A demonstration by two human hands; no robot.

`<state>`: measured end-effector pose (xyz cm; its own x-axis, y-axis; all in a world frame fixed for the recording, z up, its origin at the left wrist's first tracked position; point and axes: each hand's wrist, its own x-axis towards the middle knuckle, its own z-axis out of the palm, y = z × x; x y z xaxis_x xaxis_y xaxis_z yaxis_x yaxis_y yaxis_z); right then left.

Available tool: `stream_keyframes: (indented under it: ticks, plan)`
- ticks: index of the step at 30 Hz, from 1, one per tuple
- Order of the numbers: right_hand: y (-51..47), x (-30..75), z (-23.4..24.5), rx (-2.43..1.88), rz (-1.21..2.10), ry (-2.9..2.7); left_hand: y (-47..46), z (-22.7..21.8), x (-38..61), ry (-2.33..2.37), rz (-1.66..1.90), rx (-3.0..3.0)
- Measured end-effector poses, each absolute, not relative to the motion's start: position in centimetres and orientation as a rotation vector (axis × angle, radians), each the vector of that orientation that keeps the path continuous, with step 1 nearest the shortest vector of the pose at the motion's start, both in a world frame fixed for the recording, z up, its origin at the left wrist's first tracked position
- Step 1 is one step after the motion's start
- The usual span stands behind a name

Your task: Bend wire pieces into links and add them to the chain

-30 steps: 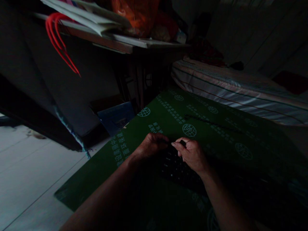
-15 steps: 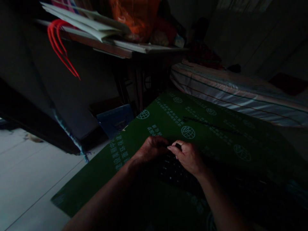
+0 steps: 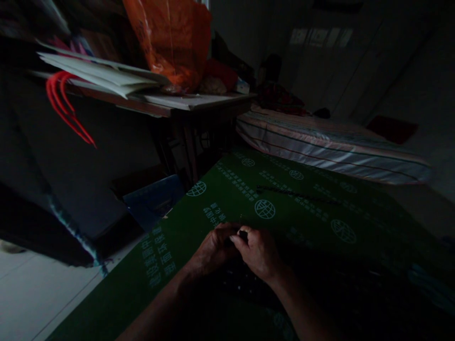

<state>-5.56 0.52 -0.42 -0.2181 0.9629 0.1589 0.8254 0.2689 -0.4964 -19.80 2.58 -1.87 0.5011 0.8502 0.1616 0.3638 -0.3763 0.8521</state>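
Note:
My left hand [image 3: 215, 247] and my right hand [image 3: 259, 253] meet over the green printed board [image 3: 188, 237], fingers closed. A small black piece [image 3: 243, 234] shows at the pinch of my right thumb and forefinger. My left fingers are curled against the right ones; what they grip is hidden in shadow. Beneath the hands lies a dark mass with small shiny specks [image 3: 239, 287], too dim to name. Farther back on the board rests a long thin dark strip [image 3: 298, 193], which looks twisted or linked.
A cluttered table [image 3: 185, 105] at the back left bears an orange plastic bag [image 3: 174, 42], papers [image 3: 95, 73] and hanging red cords [image 3: 69, 111]. Behind the board is a mattress [image 3: 320, 144]. A blue box-like thing [image 3: 152, 199] stands by the left edge.
The camera view has tilted up and turned slightly right, so the surroundings sit lower and farther left. Both hands stay together, the black piece still in the right pinch.

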Motion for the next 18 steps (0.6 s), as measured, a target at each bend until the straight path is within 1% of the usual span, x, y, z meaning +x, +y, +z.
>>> stream_keyframes:
  ticks: [4,12,18]
  plan:
    - [0.5,-5.7,-0.2,-1.662,0.374,-2.148,2.5,-1.8,-19.7,1.053,0.763,1.950]
    - [0.5,-5.5,-0.5,-1.652,0.402,-2.103,2.5,-1.7,-19.6,1.040,0.746,1.912]
    - [0.7,-4.9,-1.1,-1.519,0.575,-1.973,2.5,-1.7,-19.6,1.001,0.759,1.893]
